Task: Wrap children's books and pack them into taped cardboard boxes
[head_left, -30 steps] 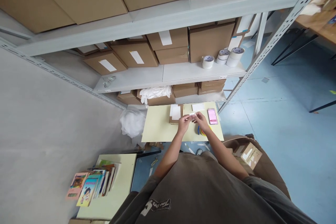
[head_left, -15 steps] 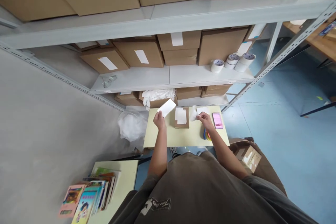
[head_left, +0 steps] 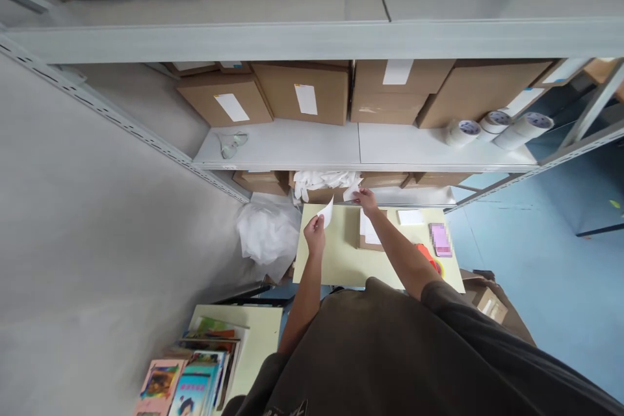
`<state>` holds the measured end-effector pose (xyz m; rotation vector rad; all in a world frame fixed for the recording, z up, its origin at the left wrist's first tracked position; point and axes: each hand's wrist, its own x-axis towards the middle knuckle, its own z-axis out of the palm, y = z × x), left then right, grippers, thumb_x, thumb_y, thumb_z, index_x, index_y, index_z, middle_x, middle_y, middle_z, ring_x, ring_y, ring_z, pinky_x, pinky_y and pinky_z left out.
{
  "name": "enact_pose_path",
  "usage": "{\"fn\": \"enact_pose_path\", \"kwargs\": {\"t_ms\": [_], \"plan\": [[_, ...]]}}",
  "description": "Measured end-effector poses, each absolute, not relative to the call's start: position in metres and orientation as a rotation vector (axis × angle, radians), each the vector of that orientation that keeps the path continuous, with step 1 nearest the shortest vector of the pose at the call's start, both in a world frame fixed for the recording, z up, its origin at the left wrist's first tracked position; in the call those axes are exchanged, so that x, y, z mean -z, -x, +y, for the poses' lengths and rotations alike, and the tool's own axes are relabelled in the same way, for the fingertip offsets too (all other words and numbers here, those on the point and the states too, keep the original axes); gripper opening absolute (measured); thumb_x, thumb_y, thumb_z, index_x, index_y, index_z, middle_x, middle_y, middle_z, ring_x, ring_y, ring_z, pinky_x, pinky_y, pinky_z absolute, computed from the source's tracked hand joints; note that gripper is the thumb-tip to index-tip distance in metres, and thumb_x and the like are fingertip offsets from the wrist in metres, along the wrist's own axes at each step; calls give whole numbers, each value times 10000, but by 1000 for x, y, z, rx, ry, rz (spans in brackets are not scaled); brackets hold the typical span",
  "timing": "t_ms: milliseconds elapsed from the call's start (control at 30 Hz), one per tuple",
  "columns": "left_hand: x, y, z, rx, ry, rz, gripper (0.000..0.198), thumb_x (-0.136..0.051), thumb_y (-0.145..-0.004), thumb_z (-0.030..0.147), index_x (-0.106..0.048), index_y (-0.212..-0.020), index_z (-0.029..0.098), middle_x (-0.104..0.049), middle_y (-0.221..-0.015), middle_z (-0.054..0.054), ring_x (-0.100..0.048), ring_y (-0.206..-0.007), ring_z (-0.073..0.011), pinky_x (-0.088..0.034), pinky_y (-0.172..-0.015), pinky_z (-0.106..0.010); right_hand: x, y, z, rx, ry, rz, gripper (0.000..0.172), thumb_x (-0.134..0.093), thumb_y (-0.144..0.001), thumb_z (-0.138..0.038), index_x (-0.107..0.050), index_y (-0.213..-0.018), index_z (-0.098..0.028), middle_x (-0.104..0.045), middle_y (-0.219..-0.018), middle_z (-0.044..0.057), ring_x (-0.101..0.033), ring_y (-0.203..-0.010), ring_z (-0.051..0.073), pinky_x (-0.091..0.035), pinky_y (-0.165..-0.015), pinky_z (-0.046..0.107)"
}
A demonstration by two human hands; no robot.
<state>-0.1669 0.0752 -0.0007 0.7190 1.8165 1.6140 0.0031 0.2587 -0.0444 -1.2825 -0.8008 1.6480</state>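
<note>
My left hand [head_left: 314, 234] pinches a white paper label [head_left: 326, 211], which is tilted and slightly curled above the table's left part. My right hand [head_left: 366, 199] reaches to the table's far edge, fingers closed on a thin white slip of paper [head_left: 350, 194]. Below my right forearm a small cardboard box [head_left: 371, 247] lies on the pale yellow table [head_left: 336, 260], with white labels [head_left: 369, 229] on its top. The forearm hides part of the box. Both papers are apart from the box.
On the table's right are white papers [head_left: 410, 217], a pink-screened phone [head_left: 441, 239] and a red-and-yellow tape dispenser [head_left: 428, 256]. Shelves ahead hold cardboard boxes and tape rolls [head_left: 463, 132]. A white plastic bag [head_left: 268, 234] stands left; books [head_left: 195, 377] lie lower left.
My right hand has moved left and away from me with its slip, toward the table's far edge. The label in my left hand has turned more edge-on. The view has shifted left.
</note>
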Motion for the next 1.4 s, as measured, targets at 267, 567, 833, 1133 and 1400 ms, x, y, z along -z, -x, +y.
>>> {"fn": "enact_pose_path", "kwargs": {"t_ms": [267, 567, 833, 1133, 1400], "plan": [[12, 202, 83, -1572, -734, 1822, 526, -698, -877, 656, -826, -969, 155, -761, -870, -77, -699, -840, -220, -559, -741, -283, 53, 61, 322, -1543, 1332, -668, 321, -827, -724, -384, -611, -933, -271, -722, -863, -19, -687, -779, 155, -588, -771, 318], [15, 182, 91, -1438, -1053, 1779, 421, -637, -963, 575, -827, -954, 200, -780, -935, -90, -697, -804, -191, -567, -732, -283, 45, 24, 208, -1644, 1316, -797, 403, -842, -742, -580, -664, -869, -241, -763, -831, 35, -749, -838, 211, -566, -759, 300], [29, 100, 83, -879, -1649, 1732, 252, -704, -981, 392, -854, -1142, 269, -747, -1264, -118, -660, -1232, -276, -545, -1123, -421, 22, -63, 106, -1767, 1313, -876, 471, -815, -769, -676, -743, -809, -212, -771, -869, 70, -729, -896, 230, -574, -814, 342], [54, 42, 72, -828, -1177, 1783, 469, -743, -910, 569, -814, -1159, 177, -780, -1164, -142, -735, -1032, -258, -581, -944, -362, 51, -132, 90, -1685, 1461, -579, 402, -913, -603, -502, -665, -729, -212, -722, -762, 39, -691, -744, 196, -572, -743, 333], [77, 16, 74, -739, -1068, 1749, 293, -720, -825, 456, -761, -700, 194, -730, -701, -17, -692, -721, -200, -504, -723, -279, 77, -154, 71, -1658, 1603, -728, 308, -819, -714, -488, -721, -815, -214, -715, -732, 8, -666, -690, 171, -543, -668, 282]]}}
